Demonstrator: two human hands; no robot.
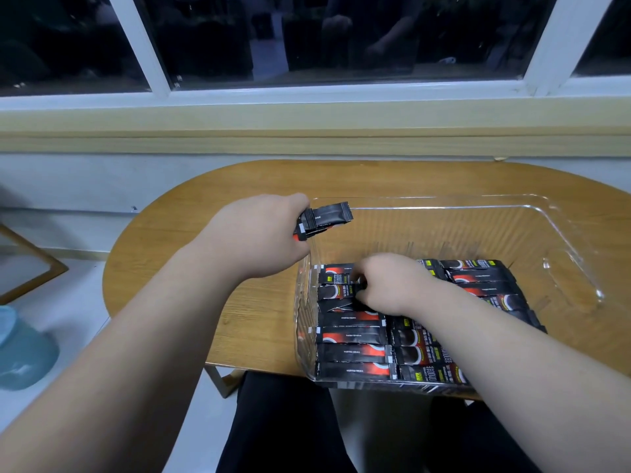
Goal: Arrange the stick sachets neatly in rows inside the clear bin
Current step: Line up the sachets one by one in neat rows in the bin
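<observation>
the clear bin [563,230] sits on the tabletop [205,240]. its near part holds the laid sachets [353,353], every one with its long axis running left to right, set side by side in columns that reach only partway toward the far wall.

the right hand [386,281] is down inside the bin at the far end of the left column. its fingers are curled and the grip is narrow, pinching what looks like the end of one sachet [358,287] in that column.

the left hand [263,230] hovers above the bin's far left corner, its grip closed round a small bundle of spare sachets [327,216]. the bundle sticks out to the right, its long axis close to left-right with a slight tilt, so it already lies nearly parallel to the rows.

the open slot appears to be just beyond the right hand, toward the far wall. the right hand is the nearer one to it. the bundle lies up and to the left of that grip, so the next sachet likely needs only a short pass rightward and down, with little turning.
</observation>
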